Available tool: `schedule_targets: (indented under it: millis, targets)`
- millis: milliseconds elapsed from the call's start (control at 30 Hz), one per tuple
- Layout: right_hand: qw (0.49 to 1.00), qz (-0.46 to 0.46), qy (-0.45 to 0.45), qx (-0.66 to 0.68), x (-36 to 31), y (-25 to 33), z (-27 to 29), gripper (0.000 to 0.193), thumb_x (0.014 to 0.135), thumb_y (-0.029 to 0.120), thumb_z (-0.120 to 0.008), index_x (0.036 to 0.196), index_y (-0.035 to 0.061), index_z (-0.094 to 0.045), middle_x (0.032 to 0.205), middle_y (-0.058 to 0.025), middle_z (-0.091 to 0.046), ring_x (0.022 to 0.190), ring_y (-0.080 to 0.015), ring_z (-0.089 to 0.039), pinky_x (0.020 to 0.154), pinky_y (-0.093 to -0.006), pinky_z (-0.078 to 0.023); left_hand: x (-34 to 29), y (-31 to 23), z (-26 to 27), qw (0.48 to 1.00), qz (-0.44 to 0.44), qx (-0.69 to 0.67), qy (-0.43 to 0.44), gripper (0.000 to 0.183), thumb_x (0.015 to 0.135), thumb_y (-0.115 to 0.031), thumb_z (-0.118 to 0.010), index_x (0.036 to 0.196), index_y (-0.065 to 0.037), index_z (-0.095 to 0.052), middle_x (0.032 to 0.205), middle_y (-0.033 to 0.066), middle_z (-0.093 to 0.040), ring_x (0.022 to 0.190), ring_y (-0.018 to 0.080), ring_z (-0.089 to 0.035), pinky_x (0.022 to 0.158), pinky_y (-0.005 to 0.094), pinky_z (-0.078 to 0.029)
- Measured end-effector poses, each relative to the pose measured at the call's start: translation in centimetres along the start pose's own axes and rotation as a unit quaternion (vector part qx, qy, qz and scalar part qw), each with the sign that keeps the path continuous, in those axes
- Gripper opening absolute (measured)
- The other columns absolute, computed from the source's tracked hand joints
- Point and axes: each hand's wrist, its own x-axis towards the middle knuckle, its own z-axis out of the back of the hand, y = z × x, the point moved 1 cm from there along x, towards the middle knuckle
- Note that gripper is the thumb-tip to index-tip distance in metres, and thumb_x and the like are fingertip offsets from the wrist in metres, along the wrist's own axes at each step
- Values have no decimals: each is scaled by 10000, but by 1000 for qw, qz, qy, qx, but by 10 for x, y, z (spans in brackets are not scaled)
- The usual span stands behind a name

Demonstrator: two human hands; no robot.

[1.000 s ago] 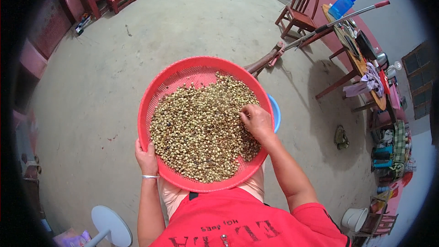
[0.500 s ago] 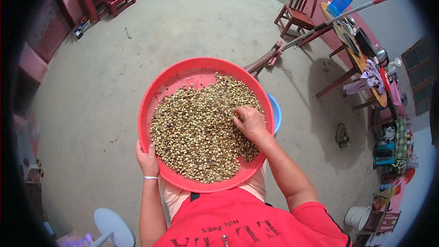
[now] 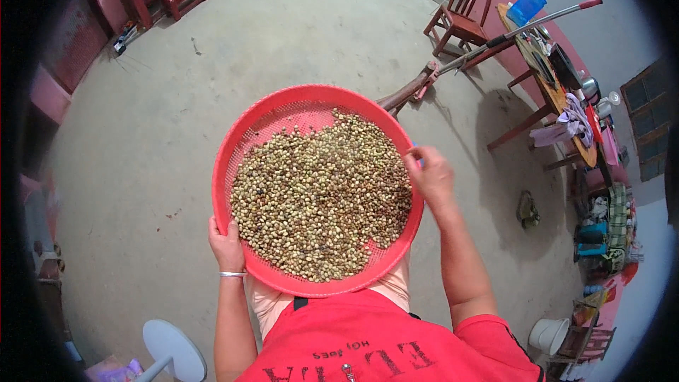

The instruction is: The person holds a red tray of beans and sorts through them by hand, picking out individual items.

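A round red plastic sieve tray (image 3: 228,143) with a perforated bottom rests over my lap. Small pale green and brown beans (image 3: 315,191) cover most of it, leaving the mesh bare along the far left. At the left rim, my left hand (image 3: 227,246) grips the tray, fingers beneath it and thumb on top. My right hand (image 3: 431,174) is just outside the right rim, slightly blurred, its fingertips drawn together by the edge. Whatever they pinch is too small to make out. Only a sliver of a blue basin (image 3: 415,145) shows behind that hand.
Beyond the tray's far right stands a wooden piece (image 3: 410,90) with a long metal-handled tool. A wooden chair (image 3: 463,14) and a cluttered table (image 3: 559,95) line the right side. Near the lower left is a round white stand (image 3: 175,350); a white bucket (image 3: 549,336) sits lower right.
My right hand has lifted from the beans and moved right, past the tray's rim, now covering most of the blue basin. My left hand keeps its hold on the tray.
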Motion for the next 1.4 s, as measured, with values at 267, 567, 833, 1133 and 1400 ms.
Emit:
schedule_targets:
  millis: [267,567,833,1133,1400]
  targets:
    - [991,4,110,-71,-10,-5,-21,165,855,203,-699,972,86,-707,988,-122,-694,913,-308,-677,804,-418,-542,1,-2,-1,1000,0,12,-4,259,918,-1,-565,1176,16,-554,1069,73,-651,957,163,-609,896,322,-492]
    - [975,106,170,-97,-10,15,-59,171,831,206,-726,963,99,-712,879,-124,-624,877,-334,-640,773,-460,-519,1,3,1,1000,1,-15,-3,246,922,-2,-559,1168,13,-556,1075,78,-652,960,161,-611,895,318,-491]
    - [987,74,139,-42,-16,27,-47,151,855,223,-716,932,94,-707,933,-114,-643,843,-316,-660,749,-435,-534,0,6,2,1000,6,2,-5,233,919,-9,-556,1151,12,-561,1064,75,-649,950,156,-604,892,317,-489]
    - [985,-58,-42,-156,3,-18,18,153,849,181,-714,962,79,-700,901,-116,-675,863,-289,-676,761,-401,-541,2,6,1,999,30,-26,20,342,923,-39,-559,1257,31,-538,1163,105,-632,1032,188,-596,925,326,-473]
    - [990,67,120,-21,-20,31,-60,160,834,215,-667,819,56,-672,842,-184,-646,836,-385,-635,755,-517,-500,2,0,2,1000,6,-12,3,239,915,4,-552,1154,13,-562,1064,64,-647,951,147,-604,889,305,-488]
